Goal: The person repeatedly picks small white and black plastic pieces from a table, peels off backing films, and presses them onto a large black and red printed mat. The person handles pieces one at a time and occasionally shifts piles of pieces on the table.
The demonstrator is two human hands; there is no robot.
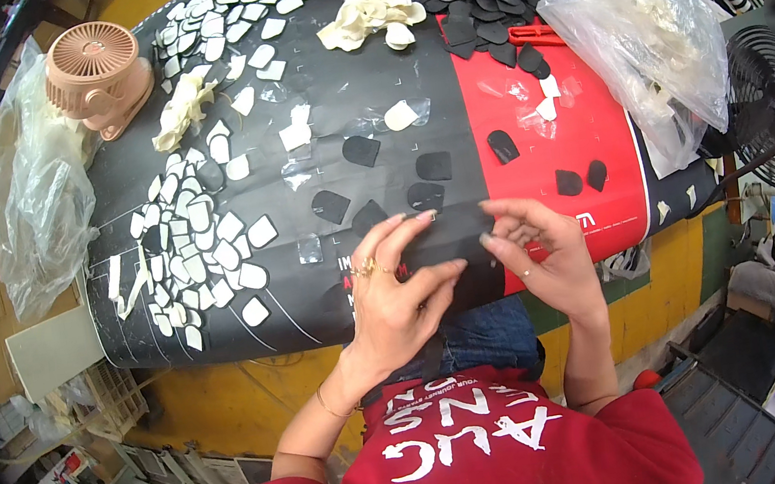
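Black piece (447, 243): it sits between your two hands at the near edge of the bench (318, 311), on the dark part of the printed cover just left of the red panel (582, 145). It is dark on dark, so its outline is hard to make out.
Left hand (394, 290): your fingers are spread and curled, the tips pressing on the piece's left side; it grasps the piece rather than lying loose.
Right hand (543, 255): your thumb and forefinger pinch the piece's right edge, the other fingers bent beside them.
Step in hand: to judge from the pinch, you are working at one piece with both hands, likely peeling or parting a layer at its edge. Whether a film has lifted cannot be told.
Next move calls for: a steady hold with the left while the right pulls finely at the edge, since the piece is small and thin.
Loose black pieces (369, 180): several lie singly just beyond your hands, apart from one another.
White pieces (199, 239): a dense scatter covers the left of the bench, well apart from your hands.
Black heap (482, 1): piled at the far side, on the red panel.
Cream heap (371, 16): just left of that pile.
Small pink fan (97, 75): at the far left corner.
Plastic bags (645, 28): one at the right, one at the left edge.
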